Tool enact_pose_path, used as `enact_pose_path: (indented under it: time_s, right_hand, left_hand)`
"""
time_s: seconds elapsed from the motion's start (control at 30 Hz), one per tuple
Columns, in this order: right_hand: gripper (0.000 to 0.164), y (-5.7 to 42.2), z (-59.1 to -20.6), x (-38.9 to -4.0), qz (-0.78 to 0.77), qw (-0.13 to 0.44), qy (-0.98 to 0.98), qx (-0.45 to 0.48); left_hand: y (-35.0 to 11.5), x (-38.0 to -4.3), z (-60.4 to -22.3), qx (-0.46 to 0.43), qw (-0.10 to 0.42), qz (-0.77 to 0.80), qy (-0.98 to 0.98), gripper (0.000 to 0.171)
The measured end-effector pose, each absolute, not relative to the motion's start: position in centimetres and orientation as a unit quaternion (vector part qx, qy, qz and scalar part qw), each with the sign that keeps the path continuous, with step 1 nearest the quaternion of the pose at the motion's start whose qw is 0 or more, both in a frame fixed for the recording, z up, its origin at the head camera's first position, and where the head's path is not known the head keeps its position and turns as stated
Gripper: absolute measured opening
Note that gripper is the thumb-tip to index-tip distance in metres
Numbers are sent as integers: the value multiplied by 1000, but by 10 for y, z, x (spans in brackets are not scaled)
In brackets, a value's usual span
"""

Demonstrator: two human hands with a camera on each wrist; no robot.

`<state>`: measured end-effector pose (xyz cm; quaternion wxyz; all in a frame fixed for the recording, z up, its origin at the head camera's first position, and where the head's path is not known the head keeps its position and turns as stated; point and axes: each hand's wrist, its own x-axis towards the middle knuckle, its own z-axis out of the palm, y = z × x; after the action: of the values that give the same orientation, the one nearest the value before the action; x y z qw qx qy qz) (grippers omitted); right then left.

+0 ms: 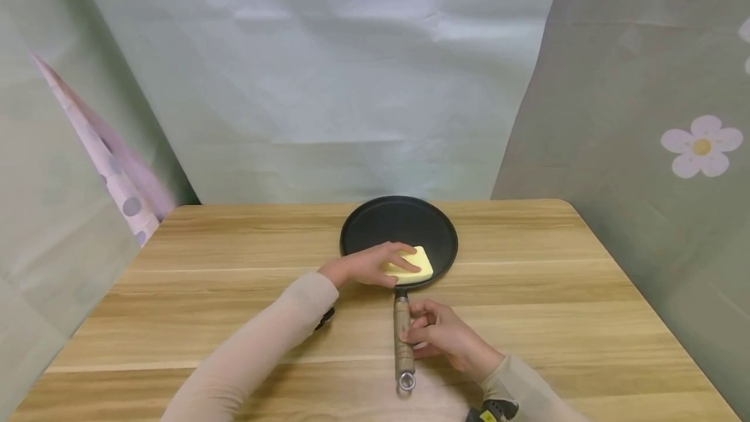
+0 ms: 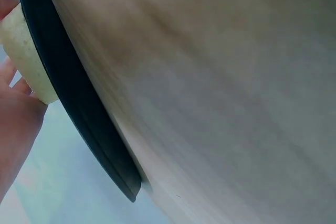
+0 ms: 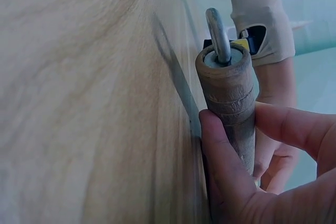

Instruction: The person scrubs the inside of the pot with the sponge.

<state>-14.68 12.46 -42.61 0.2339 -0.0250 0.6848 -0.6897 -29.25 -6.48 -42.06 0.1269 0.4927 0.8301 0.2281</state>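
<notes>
A black flat frying pan (image 1: 381,220) lies at the table's far middle, its wooden handle (image 1: 404,350) pointing toward me and ending in a metal ring (image 3: 218,35). My left hand (image 1: 375,264) grips a pale yellow sponge (image 1: 423,260) against the near part of the pan's surface, fingers spread over its top and thumb at its near side. In the left wrist view the sponge (image 2: 23,51) sits against the pan's dark rim (image 2: 79,93). My right hand (image 1: 448,337) pinches the handle from the right, thumb and fingers on opposite sides in the right wrist view.
The light wood-grain table (image 1: 527,318) runs out to both sides of the pan. Pale curtain-like sheets (image 1: 351,83) hang behind and beside it, the right one with a white flower print (image 1: 702,146). A dark wrist strap (image 1: 498,409) is on the right wrist.
</notes>
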Motion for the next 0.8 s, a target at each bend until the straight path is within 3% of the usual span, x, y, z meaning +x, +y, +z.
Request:
enact_pose_path:
  time_s: [0.8]
  right_hand:
    - [53, 124, -426, -147, -687, 240, 686, -29]
  left_hand:
    - [-44, -284, -421, 499, 94, 155, 847, 48]
